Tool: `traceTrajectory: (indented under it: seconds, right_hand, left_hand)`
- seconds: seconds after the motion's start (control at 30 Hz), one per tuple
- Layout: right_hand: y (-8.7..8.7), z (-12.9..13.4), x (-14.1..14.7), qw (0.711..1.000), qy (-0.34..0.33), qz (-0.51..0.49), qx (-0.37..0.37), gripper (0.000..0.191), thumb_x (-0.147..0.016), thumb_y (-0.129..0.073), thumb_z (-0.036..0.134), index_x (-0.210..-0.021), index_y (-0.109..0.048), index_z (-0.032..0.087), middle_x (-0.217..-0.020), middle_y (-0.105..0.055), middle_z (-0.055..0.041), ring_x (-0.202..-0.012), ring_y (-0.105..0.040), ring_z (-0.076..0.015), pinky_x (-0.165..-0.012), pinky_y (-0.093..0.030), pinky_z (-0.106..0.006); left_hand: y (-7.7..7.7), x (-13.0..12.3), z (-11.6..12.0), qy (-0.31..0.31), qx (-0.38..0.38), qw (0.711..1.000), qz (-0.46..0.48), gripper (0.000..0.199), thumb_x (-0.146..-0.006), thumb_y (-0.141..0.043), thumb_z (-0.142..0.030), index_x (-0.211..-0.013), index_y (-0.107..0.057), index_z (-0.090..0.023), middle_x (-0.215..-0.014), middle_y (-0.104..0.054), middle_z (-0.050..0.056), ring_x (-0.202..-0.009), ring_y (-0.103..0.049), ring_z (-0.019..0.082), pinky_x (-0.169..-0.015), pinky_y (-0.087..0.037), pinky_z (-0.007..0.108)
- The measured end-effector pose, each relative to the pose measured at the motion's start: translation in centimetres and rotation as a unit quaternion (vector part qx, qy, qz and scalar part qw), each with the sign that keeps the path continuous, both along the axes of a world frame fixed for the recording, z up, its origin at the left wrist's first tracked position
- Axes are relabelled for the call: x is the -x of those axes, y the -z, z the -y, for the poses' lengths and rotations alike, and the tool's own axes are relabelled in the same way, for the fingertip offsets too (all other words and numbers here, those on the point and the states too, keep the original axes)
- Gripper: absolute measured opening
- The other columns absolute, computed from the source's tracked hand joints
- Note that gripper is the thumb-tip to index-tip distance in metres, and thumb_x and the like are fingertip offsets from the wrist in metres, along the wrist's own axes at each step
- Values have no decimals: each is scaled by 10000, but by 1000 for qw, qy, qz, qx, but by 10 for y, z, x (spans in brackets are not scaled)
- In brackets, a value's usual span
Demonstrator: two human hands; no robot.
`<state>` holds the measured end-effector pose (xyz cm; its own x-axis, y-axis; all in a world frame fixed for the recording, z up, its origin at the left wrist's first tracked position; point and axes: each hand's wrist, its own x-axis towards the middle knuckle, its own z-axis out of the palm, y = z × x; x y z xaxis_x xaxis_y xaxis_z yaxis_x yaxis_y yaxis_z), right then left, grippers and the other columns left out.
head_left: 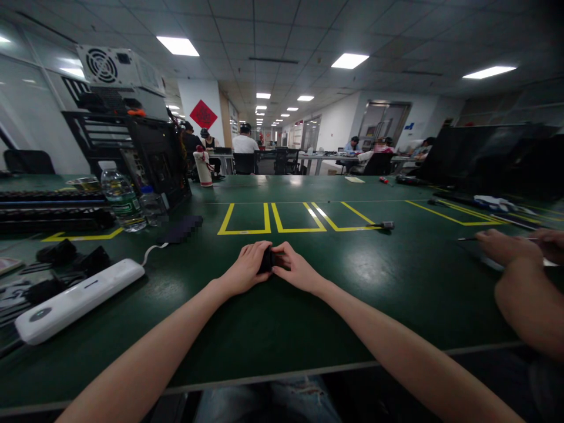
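Note:
A small black object is held between my two hands, just above or on the green table, near its middle. My left hand is wrapped round its left side, fingers over the top. On the right side, the fingers and thumb of my right hand pinch it. Much of the object is hidden by the fingers, so its exact shape cannot be made out. Beyond my hands, yellow tape outlines mark the table.
A white power strip, water bottle, smaller bottle and black computer frame stand left. A dark screwdriver-like tool lies right of the tape. Another person's hands work at the far right.

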<state>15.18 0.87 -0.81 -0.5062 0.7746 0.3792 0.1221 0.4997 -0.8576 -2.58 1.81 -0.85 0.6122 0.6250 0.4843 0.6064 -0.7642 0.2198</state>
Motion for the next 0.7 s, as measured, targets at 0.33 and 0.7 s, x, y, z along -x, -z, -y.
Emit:
traceTrajectory:
  seconds: [0.33,0.7]
  right_hand:
    - [1,-3,2,999,35,10,-7,297,-764,-486,212,-1052,-417,201,-1061,-485,-55,-1016,-498,-157,-910,-404,-369]
    - [-1,-1,1,1000,-2,-21,22,198,-772,-477,222,-964,-434,199,-965,-516,-25,-948,-539,-141,-861,-440,-345]
  left_hand:
    - [-2,0,1,4,7,1000,5,584,-711,-567,-254,-1201,-254,-206,-1184,-412,97,-1112,-392,241,-944,-270,460]
    - [0,-1,0,-2,-5,1000,-2,582,-711,-562,-244,-1198,-248,-191,-1168,-411,99,-1102,-391,240,-933,-287,442]
